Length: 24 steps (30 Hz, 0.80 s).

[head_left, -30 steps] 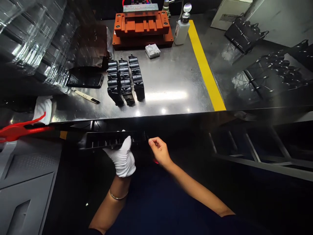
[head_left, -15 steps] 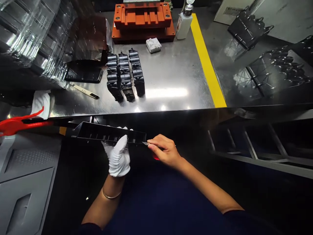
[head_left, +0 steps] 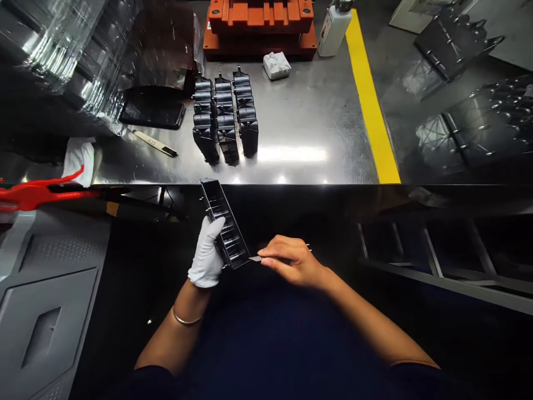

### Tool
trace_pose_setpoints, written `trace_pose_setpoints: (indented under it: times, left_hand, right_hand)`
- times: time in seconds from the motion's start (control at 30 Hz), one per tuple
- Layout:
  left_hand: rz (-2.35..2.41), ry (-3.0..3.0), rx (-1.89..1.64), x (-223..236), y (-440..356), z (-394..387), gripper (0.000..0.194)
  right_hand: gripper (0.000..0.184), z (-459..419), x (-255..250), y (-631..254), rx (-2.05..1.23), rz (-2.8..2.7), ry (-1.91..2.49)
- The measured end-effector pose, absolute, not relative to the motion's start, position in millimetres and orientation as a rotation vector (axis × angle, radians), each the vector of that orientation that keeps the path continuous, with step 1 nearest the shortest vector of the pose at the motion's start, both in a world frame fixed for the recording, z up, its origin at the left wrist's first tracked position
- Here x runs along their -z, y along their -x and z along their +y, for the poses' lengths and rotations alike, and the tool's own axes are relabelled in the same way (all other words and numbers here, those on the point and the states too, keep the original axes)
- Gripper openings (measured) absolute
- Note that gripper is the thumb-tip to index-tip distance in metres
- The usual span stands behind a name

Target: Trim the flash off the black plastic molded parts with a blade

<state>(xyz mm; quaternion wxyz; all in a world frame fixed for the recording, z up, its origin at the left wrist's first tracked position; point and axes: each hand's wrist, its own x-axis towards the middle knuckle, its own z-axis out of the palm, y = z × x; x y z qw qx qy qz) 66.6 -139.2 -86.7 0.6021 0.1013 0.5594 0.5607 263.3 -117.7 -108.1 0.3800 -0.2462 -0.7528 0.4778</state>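
Observation:
My left hand (head_left: 207,254), in a white glove, is closed around a long black plastic part (head_left: 237,229), its thumb over the near edge. The part is tilted, its hollow ribbed side facing me, in front of the bench edge. Bare, my right hand (head_left: 293,260) pinches a utility knife, most of which the fingers hide. Its pointed blade (head_left: 255,259) is at the part's lower right corner; whether it touches I cannot tell. Several similar black parts (head_left: 225,125) stand in three columns on the metal bench (head_left: 308,122) beyond my hands.
An orange fixture (head_left: 260,44) sits at the back, near a white bottle (head_left: 334,30) and a white folded pad (head_left: 276,65). Tweezers (head_left: 154,143) and a phone (head_left: 153,111) lie left. Yellow tape (head_left: 372,105) crosses the bench. A red tool (head_left: 33,194) and grey bin (head_left: 54,289) are left.
The black part has turned in my left hand from nearly level to steeply tilted, with its hollow face more toward me. My right hand has shifted slightly right, with the blade still by its corner.

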Motion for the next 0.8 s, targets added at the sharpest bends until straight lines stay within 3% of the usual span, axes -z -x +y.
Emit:
trace_pose_setpoints:
  times: [0.4, 0.73, 0.8]
  left_hand:
    - [1.166, -0.595, -1.005, 79, -67, -152, 0.048]
    - [1.072, -0.536, -0.909, 82, -51, -152, 0.041]
    - [1.018, -0.577, -0.871, 80, -54, -155, 0.048]
  right_hand:
    - [0.014, -54, 120, -256, -0.924, -1.918, 0.751]
    - [0.018, -48, 124, -254, -0.852, -1.916, 0.902]
    - [0.018, -41, 130, -258, -0.825, -1.844, 1.006]
